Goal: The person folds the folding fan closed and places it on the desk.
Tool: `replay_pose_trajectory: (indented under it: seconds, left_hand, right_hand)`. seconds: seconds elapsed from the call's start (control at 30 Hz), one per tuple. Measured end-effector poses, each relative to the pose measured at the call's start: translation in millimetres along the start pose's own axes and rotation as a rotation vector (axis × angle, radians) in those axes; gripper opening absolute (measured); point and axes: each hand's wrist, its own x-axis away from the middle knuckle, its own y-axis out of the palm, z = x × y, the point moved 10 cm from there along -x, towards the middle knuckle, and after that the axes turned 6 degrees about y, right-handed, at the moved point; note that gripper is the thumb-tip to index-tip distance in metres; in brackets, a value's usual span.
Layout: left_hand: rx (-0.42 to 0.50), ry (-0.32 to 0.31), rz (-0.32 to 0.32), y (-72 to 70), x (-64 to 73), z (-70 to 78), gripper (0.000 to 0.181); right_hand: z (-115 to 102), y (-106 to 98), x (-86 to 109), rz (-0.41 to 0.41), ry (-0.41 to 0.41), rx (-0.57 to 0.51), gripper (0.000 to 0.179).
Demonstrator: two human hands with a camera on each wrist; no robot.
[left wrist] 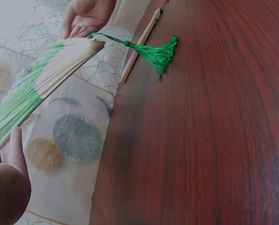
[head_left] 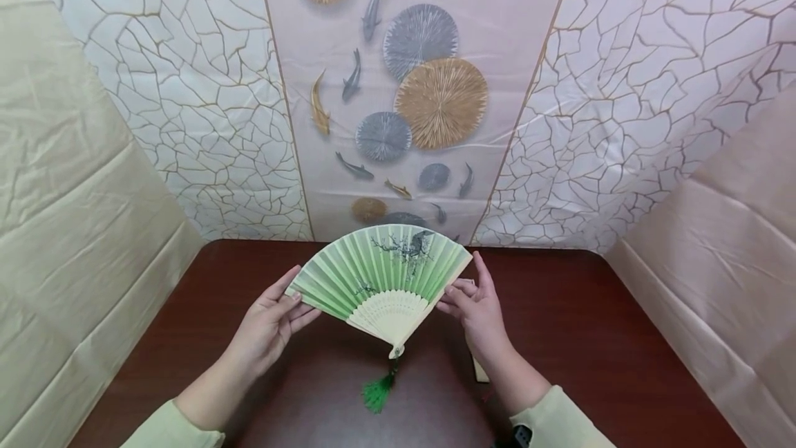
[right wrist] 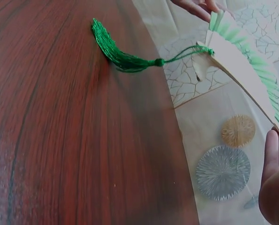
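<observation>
A green folding fan (head_left: 385, 268) is spread wide above the table, with dark branch drawings on its leaf and pale ribs meeting at the bottom. My left hand (head_left: 269, 323) pinches its left edge between thumb and fingers. At the opposite edge, my right hand (head_left: 477, 310) grips the outer rib, one finger stretched up along it. From the pivot hangs a green tassel (head_left: 377, 393), also seen in the left wrist view as a tassel (left wrist: 158, 54) on a thin cord. Both hands hold the fan raised in the wrist views too.
Behind my right wrist, a second slim, pale wooden item (head_left: 480, 369) lies on the dark red-brown table (head_left: 186, 337); a red cord shows at its end in the left wrist view. A patterned cloth backdrop (head_left: 218, 123) stands behind, with beige cloth (head_left: 715, 282) at both sides.
</observation>
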Motion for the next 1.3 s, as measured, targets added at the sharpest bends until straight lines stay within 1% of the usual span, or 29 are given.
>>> replay_pose_trajectory:
  seconds: [0.23,0.43,0.6,0.87,0.97,1.1,1.3]
  left_hand:
    - [-0.015,-0.017,0.029,1.0,-0.1,-6.4,0.048]
    - [-0.034,-0.025,0.031,5.4,-1.7,-7.6,0.051]
    - [-0.051,-0.029,0.049,6.2,-3.4,-6.3,0.055]
    - [-0.073,-0.033,0.064,7.7,-4.6,-7.7,0.052]
    - [-0.079,-0.04,0.063,8.9,-4.0,-9.4,0.054]
    - [-0.092,-0.037,0.058,10.2,-4.3,-9.2,0.055]
    - [-0.123,-0.03,0.046,11.5,-8.9,-5.7,0.054]
  right_hand:
    - [4,5,1.5,-0.001,-0.007,0.045,0.091]
    - [6,7,4.6,-0.003,-0.01,0.073,0.09]
    - [9,13,6.3,-0.027,-0.001,0.062,0.093]
    - [15,17,8.7,-0.046,0.026,0.058,0.093]
    - [17,18,10.1,-0.061,0.032,0.06,0.093]
    - [18,23,10.8,-0.101,0.033,0.066,0.093]
    - [17,32,8.7,-0.151,0.029,0.084,0.092]
